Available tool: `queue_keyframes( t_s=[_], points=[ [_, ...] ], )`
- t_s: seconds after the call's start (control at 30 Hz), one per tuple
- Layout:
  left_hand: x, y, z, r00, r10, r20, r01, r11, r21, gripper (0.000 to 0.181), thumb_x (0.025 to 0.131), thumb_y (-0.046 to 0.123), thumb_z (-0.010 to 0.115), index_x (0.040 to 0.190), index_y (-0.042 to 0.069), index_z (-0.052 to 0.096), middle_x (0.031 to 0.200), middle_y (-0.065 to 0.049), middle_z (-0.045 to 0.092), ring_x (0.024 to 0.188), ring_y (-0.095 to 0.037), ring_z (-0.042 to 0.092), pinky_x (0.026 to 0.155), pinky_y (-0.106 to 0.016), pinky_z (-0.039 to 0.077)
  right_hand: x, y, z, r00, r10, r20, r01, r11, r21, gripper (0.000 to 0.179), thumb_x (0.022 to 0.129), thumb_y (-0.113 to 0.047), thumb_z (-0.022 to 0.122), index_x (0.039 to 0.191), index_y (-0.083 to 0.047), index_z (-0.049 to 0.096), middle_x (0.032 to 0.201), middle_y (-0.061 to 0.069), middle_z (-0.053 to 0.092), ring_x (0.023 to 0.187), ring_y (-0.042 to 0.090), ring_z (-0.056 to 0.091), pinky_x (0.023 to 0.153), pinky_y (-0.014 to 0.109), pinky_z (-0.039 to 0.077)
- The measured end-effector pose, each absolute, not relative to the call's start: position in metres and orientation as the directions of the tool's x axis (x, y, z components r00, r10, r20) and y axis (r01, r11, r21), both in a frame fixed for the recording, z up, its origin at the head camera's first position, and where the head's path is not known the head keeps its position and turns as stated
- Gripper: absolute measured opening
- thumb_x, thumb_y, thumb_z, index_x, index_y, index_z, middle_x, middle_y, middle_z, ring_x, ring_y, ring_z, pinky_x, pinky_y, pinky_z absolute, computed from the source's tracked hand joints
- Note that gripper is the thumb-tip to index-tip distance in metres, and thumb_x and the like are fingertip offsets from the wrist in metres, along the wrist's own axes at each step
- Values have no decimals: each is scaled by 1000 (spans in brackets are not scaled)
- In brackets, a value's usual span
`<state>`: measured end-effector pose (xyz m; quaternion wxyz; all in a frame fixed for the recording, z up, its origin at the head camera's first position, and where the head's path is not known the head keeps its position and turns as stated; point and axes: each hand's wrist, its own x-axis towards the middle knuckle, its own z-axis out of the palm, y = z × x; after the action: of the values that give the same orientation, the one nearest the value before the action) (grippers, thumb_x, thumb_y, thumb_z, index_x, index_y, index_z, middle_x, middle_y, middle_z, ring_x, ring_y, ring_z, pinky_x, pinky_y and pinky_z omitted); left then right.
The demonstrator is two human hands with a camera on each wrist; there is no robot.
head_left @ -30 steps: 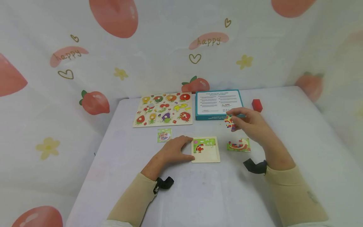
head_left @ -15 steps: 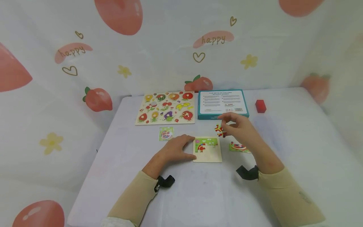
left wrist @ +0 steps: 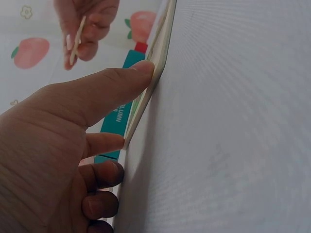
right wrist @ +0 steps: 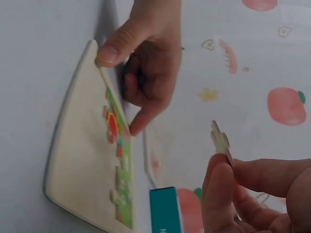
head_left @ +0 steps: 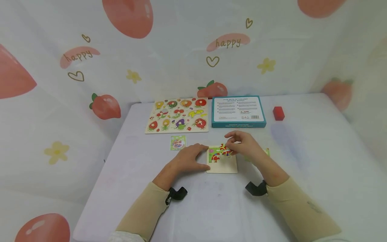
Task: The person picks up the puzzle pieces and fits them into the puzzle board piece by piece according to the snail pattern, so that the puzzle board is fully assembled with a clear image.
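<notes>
Pinching puzzle piece (head_left: 224,150), right hand (head_left: 244,145) hovered over board (head_left: 224,167); left hand (head_left: 188,158), thumb and forefinger extended, touched board's edge; far side filled, near part bare; further puzzle part (head_left: 267,152), half hidden, remained unplaced.

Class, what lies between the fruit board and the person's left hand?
In the head view, a small square piece with a green border lies between the fruit board and the left hand.
</notes>
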<state>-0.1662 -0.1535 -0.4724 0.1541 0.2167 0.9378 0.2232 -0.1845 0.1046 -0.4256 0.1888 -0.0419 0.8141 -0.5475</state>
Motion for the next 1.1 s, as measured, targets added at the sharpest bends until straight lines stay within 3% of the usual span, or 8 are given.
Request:
queue_keyframes(
  t_s=[0.27, 0.53, 0.87, 1.1],
  points=[
    [-166, -153, -473, -863, 465, -197, 322, 807, 495, 81, 83, 54, 79, 151, 19, 51, 148, 0, 54, 137, -19, 47, 113, -41, 38, -183, 97, -441, -893, -299, -338, 177, 457, -871, 15, 95, -12, 74, 105, -2, 69, 101, 13, 65, 87, 23, 66, 78, 29, 59],
    [-167, -153, -473, -861, 471, -193, 330, 805, 492, 81, 83, 55, 79, 151, 19, 52, 149, 0, 53, 138, -20, 47, 114, -41, 37, -177, 90, -453, -914, -259, -312, 129, 543, -830, 12, 92, -14, 77, 98, -5, 70, 94, 9, 65, 89, 24, 60, 76, 27, 55],
    [-167, -153, -472, -859, 477, -187, 338, 803, 492, 81, 83, 54, 79, 151, 17, 52, 148, 0, 54, 136, -19, 48, 113, -40, 38, -170, 83, -456, -962, -178, -208, 32, 682, -731, 11, 91, -15, 77, 95, -7, 69, 88, 6, 64, 88, 24, 56, 76, 34, 51],
    [-166, -154, -472, -860, 473, -193, 331, 803, 495, 80, 84, 54, 79, 151, 19, 52, 149, 0, 54, 138, -20, 47, 114, -41, 37, -172, 82, -452, -934, -285, -214, -103, 790, -604, 35, 86, -28, 85, 116, -12, 79, 105, 6, 63, 99, 26, 55, 86, 43, 50]
  ],
)
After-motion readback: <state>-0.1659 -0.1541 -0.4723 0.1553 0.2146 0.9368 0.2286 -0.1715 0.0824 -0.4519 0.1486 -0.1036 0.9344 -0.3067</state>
